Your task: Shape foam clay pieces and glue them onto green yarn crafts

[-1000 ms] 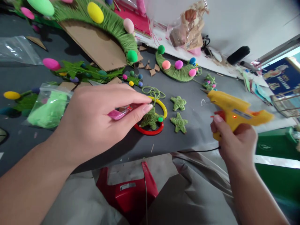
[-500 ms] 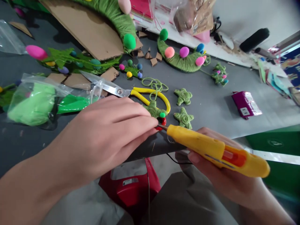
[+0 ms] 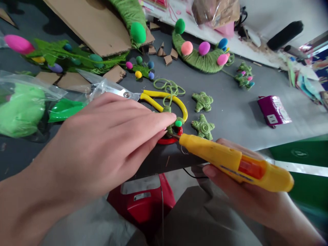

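Observation:
My right hand [image 3: 238, 194] is wrapped around a yellow glue gun [image 3: 217, 157] with an orange part in its body. Its thin metal nozzle points left, at a green yarn-wrapped star [image 3: 167, 110] bearing a small green pom-pom [image 3: 178, 123]. My left hand [image 3: 107, 136] is closed on that star, its fingers hiding much of it; a tiny pink spot shows at the fingertips. Under the star lie scissors [image 3: 183, 106] with yellow and red handles. Two more yarn stars, an upper one [image 3: 202, 101] and a lower one [image 3: 203, 127], rest to the right.
A yarn-wrapped crescent [image 3: 202, 63] with pom-poms lies farther back, near cardboard [image 3: 94, 30] and scraps. Plastic bags [image 3: 23, 109] with green material are at left. A purple box [image 3: 274, 111] stands at right. Below the table edge sits a red object [image 3: 143, 205].
My left index finger has shifted over the star, showing more of the star's lower part and the red handle. The glue gun's nozzle has moved slightly left and up. The view has shifted.

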`<state>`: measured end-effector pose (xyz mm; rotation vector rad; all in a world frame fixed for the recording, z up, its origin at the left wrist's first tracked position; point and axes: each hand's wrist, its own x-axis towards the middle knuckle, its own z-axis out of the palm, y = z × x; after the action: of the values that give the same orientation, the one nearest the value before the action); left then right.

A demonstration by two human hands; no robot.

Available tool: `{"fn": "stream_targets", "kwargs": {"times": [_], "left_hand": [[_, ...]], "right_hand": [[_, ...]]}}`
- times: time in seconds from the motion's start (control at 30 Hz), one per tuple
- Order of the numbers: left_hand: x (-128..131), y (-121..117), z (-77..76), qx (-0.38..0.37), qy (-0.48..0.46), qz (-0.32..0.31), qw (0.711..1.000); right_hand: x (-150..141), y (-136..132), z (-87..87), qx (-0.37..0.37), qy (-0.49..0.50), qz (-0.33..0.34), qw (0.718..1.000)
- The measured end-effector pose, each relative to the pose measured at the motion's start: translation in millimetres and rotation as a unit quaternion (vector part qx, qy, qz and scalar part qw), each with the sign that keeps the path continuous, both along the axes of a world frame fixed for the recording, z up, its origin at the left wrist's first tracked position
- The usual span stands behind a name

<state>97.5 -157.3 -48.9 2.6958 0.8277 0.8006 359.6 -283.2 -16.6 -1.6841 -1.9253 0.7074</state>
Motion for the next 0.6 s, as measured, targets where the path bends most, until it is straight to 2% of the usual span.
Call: {"fn": "stream_targets", "kwargs": {"times": [0.37, 0.6], "left_hand": [[-1.0, 0.6, -0.5, 0.008, -0.003, 0.003, 1.0], [-2.1, 2.1, -6.7, 0.03, -0.013, -0.014, 0.999]], "right_hand": [[1.2, -4.7, -1.6, 0.002, -0.027, 0.0, 1.0], [1.8, -3.6, -0.8, -0.01, -0.029, -0.002, 1.0]]}}
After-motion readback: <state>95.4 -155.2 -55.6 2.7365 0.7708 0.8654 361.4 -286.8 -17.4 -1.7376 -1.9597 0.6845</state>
